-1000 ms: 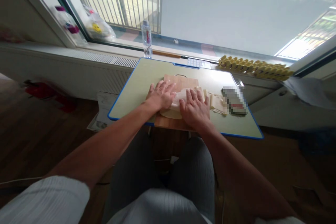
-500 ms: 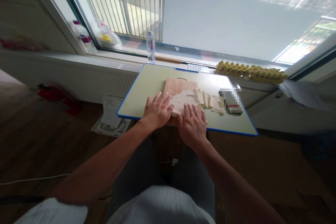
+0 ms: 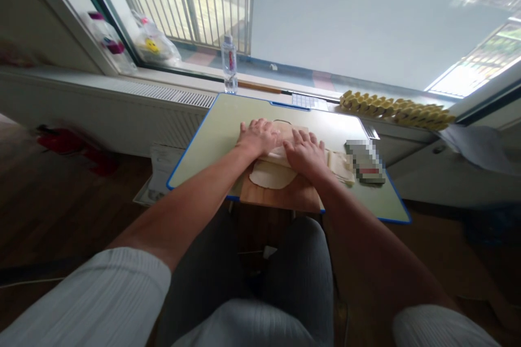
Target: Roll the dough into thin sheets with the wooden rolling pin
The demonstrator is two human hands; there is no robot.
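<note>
My left hand (image 3: 258, 136) lies palm down on a pale sheet of dough (image 3: 272, 174), its fingers spread forward. My right hand (image 3: 305, 149) rests flat beside it, fingers also stretched out. Between and beneath the palms the dough forms a raised roll; whether a rolling pin is inside cannot be seen. A wooden board (image 3: 280, 199) lies under the dough and reaches past the table's near edge. Just right of my right hand is a folded strip of dough (image 3: 342, 167), partly behind my forearm.
The small table (image 3: 207, 143) has a blue rim. A pixelated flat object (image 3: 366, 162) lies at its right. Behind stand a water bottle (image 3: 229, 68) and yellow egg trays (image 3: 391, 108) along the window sill. A red fire extinguisher (image 3: 71, 146) is at the left.
Both hands have moved forward over the board, away from my body. A flat stretch of dough and the board's near part now show behind them. The view has shifted slightly.
</note>
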